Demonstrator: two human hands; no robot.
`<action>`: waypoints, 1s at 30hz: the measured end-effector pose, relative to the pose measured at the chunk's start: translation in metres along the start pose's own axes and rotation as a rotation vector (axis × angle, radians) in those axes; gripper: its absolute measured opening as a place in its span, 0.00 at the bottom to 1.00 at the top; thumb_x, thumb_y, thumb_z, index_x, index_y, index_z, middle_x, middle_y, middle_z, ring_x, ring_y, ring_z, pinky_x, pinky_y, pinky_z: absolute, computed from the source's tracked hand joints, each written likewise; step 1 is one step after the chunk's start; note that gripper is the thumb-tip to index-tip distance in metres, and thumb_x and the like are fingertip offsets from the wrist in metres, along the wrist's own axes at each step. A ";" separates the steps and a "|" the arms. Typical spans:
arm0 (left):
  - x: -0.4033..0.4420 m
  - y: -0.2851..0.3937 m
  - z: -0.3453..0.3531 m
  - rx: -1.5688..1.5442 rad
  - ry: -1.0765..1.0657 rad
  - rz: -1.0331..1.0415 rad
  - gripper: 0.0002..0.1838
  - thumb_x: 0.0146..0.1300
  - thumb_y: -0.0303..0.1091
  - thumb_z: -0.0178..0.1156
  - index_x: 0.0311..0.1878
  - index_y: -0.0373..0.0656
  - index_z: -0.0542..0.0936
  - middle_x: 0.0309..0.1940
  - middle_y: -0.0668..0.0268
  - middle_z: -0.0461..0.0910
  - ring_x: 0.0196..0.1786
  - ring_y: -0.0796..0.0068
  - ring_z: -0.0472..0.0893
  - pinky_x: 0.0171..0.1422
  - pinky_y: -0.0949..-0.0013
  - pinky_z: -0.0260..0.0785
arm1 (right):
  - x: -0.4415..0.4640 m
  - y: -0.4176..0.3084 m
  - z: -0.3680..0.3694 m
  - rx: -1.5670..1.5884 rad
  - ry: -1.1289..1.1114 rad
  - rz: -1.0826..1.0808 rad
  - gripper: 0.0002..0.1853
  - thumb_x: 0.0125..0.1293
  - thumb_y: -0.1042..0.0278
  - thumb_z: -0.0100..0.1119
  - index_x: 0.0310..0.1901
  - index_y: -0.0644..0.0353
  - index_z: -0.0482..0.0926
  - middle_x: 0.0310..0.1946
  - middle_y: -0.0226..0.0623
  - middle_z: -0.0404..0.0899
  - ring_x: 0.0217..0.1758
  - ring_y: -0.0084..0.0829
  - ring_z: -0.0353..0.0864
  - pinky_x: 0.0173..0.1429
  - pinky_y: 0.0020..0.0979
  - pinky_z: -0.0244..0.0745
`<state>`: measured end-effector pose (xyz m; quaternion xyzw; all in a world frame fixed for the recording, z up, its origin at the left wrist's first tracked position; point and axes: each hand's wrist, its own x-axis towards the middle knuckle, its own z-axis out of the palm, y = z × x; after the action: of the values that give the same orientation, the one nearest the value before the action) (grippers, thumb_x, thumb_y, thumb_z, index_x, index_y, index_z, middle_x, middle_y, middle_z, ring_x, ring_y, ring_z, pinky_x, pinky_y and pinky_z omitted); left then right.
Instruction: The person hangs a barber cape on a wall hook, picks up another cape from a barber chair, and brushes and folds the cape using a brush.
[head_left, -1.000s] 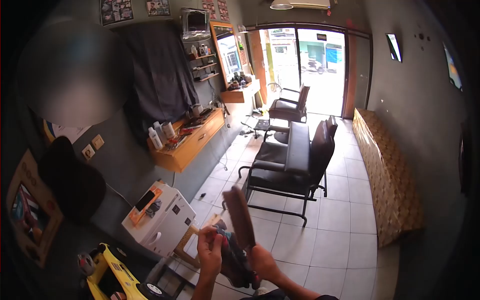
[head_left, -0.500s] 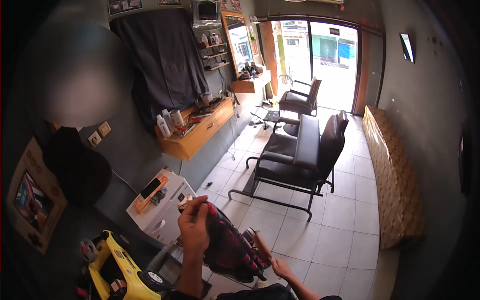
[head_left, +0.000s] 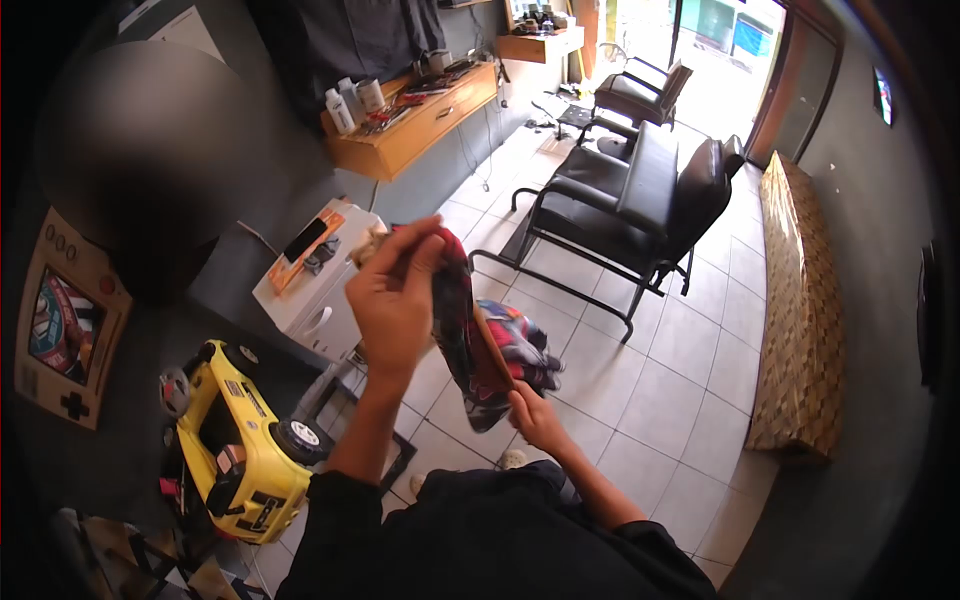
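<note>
My left hand (head_left: 392, 300) pinches the top of a dark red and black patterned cloth (head_left: 452, 310), which hangs below and to the right of it. My right hand (head_left: 537, 418) grips the handle of a brown brush (head_left: 490, 348), its long head tilted up to the left against the cloth. A brightly coloured part of the cloth spreads out to the right behind the brush. The side of the brush facing the cloth is partly hidden.
Black barber chairs (head_left: 625, 200) stand ahead on the tiled floor. At left are a white cabinet (head_left: 335, 290) with a phone on top and a yellow toy car (head_left: 235, 440). A wooden wall shelf (head_left: 420, 125) holds bottles; a woven-pattern bench (head_left: 795, 330) lines the right wall.
The view has tilted down. My left hand has risen with the cloth, and the brush has come up from the cloth's lower right side to lie along it. The cloth has swung out to the right.
</note>
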<state>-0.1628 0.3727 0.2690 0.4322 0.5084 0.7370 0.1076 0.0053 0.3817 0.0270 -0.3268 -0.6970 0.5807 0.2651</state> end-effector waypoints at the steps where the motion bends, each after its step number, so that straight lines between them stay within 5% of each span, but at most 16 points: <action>1: 0.003 0.005 -0.003 -0.009 0.038 0.015 0.10 0.60 0.21 0.58 0.45 0.32 0.79 0.37 0.65 0.79 0.38 0.81 0.78 0.45 0.80 0.72 | -0.006 0.053 -0.001 -0.150 -0.035 0.080 0.16 0.69 0.56 0.43 0.48 0.59 0.72 0.26 0.48 0.76 0.26 0.37 0.78 0.34 0.38 0.72; 4: 0.010 0.008 -0.008 -0.032 0.128 -0.001 0.10 0.61 0.23 0.58 0.45 0.32 0.78 0.37 0.65 0.79 0.37 0.82 0.78 0.44 0.79 0.74 | -0.035 0.124 -0.022 -0.248 -0.186 0.467 0.21 0.68 0.53 0.42 0.37 0.66 0.75 0.28 0.58 0.76 0.37 0.56 0.76 0.41 0.46 0.69; 7: 0.009 -0.005 -0.011 -0.084 0.134 -0.016 0.10 0.61 0.24 0.58 0.46 0.33 0.78 0.37 0.65 0.79 0.37 0.82 0.78 0.44 0.79 0.75 | -0.038 0.149 -0.028 -0.350 -0.104 0.426 0.20 0.68 0.52 0.43 0.39 0.63 0.76 0.19 0.36 0.74 0.17 0.28 0.73 0.23 0.32 0.69; 8: 0.007 -0.009 -0.010 -0.101 0.120 -0.024 0.10 0.61 0.24 0.58 0.46 0.33 0.78 0.37 0.65 0.79 0.37 0.82 0.78 0.44 0.79 0.75 | -0.033 0.155 -0.030 -0.334 -0.027 0.419 0.20 0.68 0.52 0.43 0.38 0.64 0.76 0.19 0.35 0.74 0.15 0.27 0.71 0.20 0.31 0.67; 11: 0.003 -0.011 -0.005 -0.097 0.096 -0.042 0.09 0.60 0.23 0.58 0.44 0.34 0.79 0.36 0.65 0.79 0.37 0.81 0.79 0.44 0.79 0.75 | -0.005 0.069 -0.035 -0.055 0.253 0.211 0.20 0.70 0.53 0.40 0.38 0.63 0.73 0.16 0.31 0.69 0.12 0.23 0.66 0.15 0.27 0.63; 16: -0.012 -0.011 0.007 0.086 0.047 0.060 0.08 0.58 0.22 0.61 0.41 0.35 0.82 0.32 0.66 0.82 0.36 0.82 0.79 0.40 0.80 0.72 | 0.008 -0.108 -0.048 0.561 0.087 -0.045 0.16 0.73 0.57 0.33 0.45 0.60 0.66 0.18 0.27 0.63 0.10 0.16 0.60 0.13 0.19 0.56; 19: -0.021 -0.012 0.017 0.166 0.078 0.127 0.08 0.55 0.22 0.63 0.39 0.35 0.83 0.29 0.66 0.83 0.32 0.84 0.79 0.36 0.81 0.69 | 0.006 -0.122 -0.031 0.619 0.007 -0.152 0.15 0.73 0.58 0.35 0.45 0.63 0.66 0.18 0.31 0.63 0.08 0.24 0.60 0.14 0.26 0.59; 20: -0.022 -0.009 0.020 0.191 0.087 0.162 0.08 0.54 0.21 0.63 0.39 0.35 0.83 0.28 0.65 0.83 0.31 0.84 0.79 0.36 0.81 0.69 | 0.012 -0.113 -0.019 0.098 0.163 -0.486 0.15 0.72 0.59 0.36 0.47 0.63 0.65 0.19 0.37 0.66 0.10 0.32 0.63 0.17 0.32 0.62; 22: -0.020 -0.007 0.024 0.195 0.132 0.245 0.08 0.53 0.19 0.63 0.38 0.33 0.82 0.26 0.64 0.83 0.28 0.84 0.79 0.36 0.81 0.70 | 0.017 -0.056 0.008 -0.277 0.274 -0.655 0.15 0.71 0.61 0.39 0.49 0.64 0.65 0.24 0.49 0.71 0.17 0.49 0.70 0.25 0.42 0.66; 23: -0.020 -0.003 0.021 0.214 0.144 0.277 0.07 0.53 0.18 0.62 0.38 0.31 0.82 0.28 0.63 0.83 0.30 0.83 0.79 0.37 0.80 0.71 | 0.009 -0.020 0.021 -0.112 0.224 -0.518 0.15 0.70 0.62 0.40 0.50 0.64 0.65 0.27 0.57 0.74 0.24 0.57 0.73 0.30 0.48 0.67; 26: -0.017 -0.001 0.015 0.101 0.247 0.262 0.08 0.56 0.17 0.60 0.39 0.30 0.81 0.31 0.64 0.82 0.32 0.82 0.78 0.39 0.81 0.71 | -0.015 0.076 0.011 -0.436 -0.154 0.156 0.19 0.70 0.56 0.38 0.51 0.62 0.69 0.32 0.63 0.75 0.39 0.61 0.74 0.42 0.53 0.67; 28: -0.016 -0.001 0.013 0.041 0.322 0.180 0.09 0.58 0.17 0.58 0.42 0.30 0.81 0.33 0.65 0.81 0.33 0.84 0.77 0.41 0.82 0.70 | -0.038 0.197 -0.001 -0.574 -0.367 0.311 0.27 0.69 0.49 0.33 0.40 0.66 0.77 0.36 0.60 0.77 0.41 0.60 0.75 0.47 0.52 0.68; 30: -0.015 -0.005 0.011 0.068 0.287 0.173 0.09 0.58 0.17 0.59 0.42 0.30 0.80 0.34 0.64 0.81 0.35 0.83 0.78 0.42 0.82 0.71 | -0.057 0.221 -0.021 -0.722 -0.431 0.485 0.29 0.69 0.48 0.34 0.37 0.67 0.79 0.38 0.58 0.77 0.43 0.57 0.76 0.50 0.49 0.70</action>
<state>-0.1471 0.3732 0.2579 0.3680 0.5042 0.7800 -0.0447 0.0907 0.3764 -0.1853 -0.4233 -0.7967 0.4012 -0.1589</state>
